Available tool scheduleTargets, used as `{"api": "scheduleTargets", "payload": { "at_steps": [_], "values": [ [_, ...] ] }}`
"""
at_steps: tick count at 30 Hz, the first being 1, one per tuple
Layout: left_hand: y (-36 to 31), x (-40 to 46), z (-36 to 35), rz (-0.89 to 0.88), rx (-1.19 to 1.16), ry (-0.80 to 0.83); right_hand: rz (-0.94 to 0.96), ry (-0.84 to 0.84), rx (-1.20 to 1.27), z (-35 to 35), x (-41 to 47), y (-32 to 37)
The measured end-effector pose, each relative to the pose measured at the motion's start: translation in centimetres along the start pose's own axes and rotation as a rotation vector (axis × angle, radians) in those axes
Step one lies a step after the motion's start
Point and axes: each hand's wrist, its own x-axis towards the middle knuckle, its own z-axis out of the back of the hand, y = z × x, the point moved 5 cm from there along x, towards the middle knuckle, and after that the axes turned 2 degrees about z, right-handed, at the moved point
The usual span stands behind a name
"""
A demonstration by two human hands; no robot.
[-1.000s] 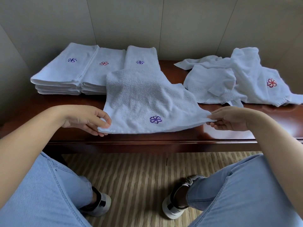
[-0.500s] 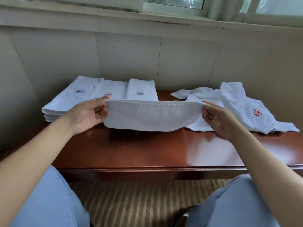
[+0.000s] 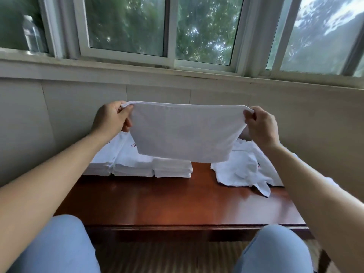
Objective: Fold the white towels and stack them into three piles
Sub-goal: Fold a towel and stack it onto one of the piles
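1. While the towel (image 3: 185, 133) hangs in the air above the worktop (image 3: 177, 201), the left hand (image 3: 111, 119) pinches its upper left corner and the right hand (image 3: 260, 125) pinches its upper right corner, so the top edge runs taut between them.
2. Holding it by two corners lets the cloth drop flat under its own weight; judging from that, this is the squaring-up step ahead of a fold, not the fold itself.
3. Its lower edge hangs clear of the wood, in front of the three folded piles (image 3: 141, 166), which sit side by side and touching at the back left of the worktop.
4. A loose heap of unfolded towels (image 3: 242, 170) lies at the back right, well apart from the piles, so the task is likely only partly done.
5. Bare wood shows in front of the piles and the heap, which seems the natural place to lay the towel down.
6. A wall with a window (image 3: 126, 26) stands close behind, and the person's knees (image 3: 59, 243) press up near the front edge.
7. The hanging towel hides part of the piles from view, and a careless lowering could drag across them.
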Motion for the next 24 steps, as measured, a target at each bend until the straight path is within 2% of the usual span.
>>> {"api": "scheduleTargets", "payload": {
  "at_steps": [6, 9, 14, 16, 20, 24],
  "values": [
    [-6.3, 1.3, 4.5, -0.210, 0.203, -0.159, 0.305, -0.202, -0.155, 5.2, 2.6, 4.3],
    [-6.2, 2.4, 5.1, -0.203, 0.230, -0.094, 0.319, -0.134, -0.156, 4.8, 3.7, 4.1],
    [3.4, 2.7, 1.1, 0.153, 0.140, 0.202, 0.057, 0.409, -0.092, -3.4, 1.9, -1.9],
    [8.6, 1.9, -1.4, 0.290, 0.144, 0.306, -0.035, 0.549, -0.144, -7.9, 0.2, -4.9],
    [16.0, 0.2, -6.8, 0.478, 0.144, 0.432, -0.198, 0.580, -0.127, -15.7, -2.5, -9.5],
    [19.0, -0.4, -9.0, 0.605, -0.051, 0.405, -0.326, 0.509, 0.135, -20.0, -3.7, -11.5]
  ]
}}
